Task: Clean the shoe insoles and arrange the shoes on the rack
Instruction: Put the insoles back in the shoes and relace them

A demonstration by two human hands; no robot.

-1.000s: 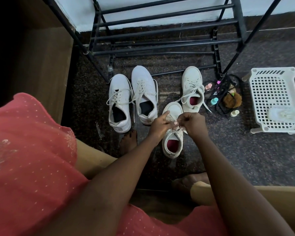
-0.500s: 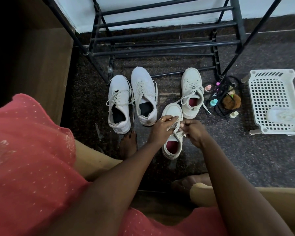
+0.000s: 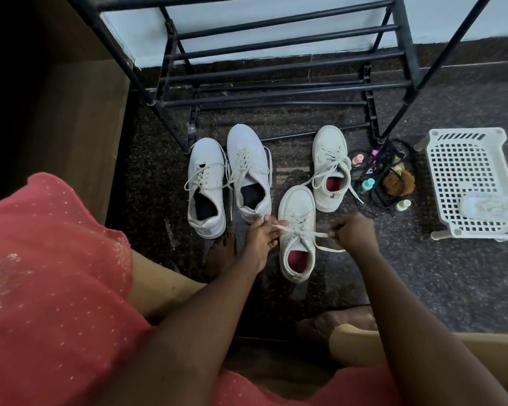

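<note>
Head: fingers pinch lace; rack behind, basket right

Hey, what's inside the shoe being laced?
A red insole shows in the heel opening of the shoe. Its front is covered by the upper and the laces, which the left hand and right hand pinch.

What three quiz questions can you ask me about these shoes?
1. True or false: the rack holds a shoe.
2. The left hand and right hand pull the laces of a shoe. What colour is its insole? A red, B black, C blue.
3. How many shoes have black insoles?
Key: 1 false; 2 A; 3 two.
</note>
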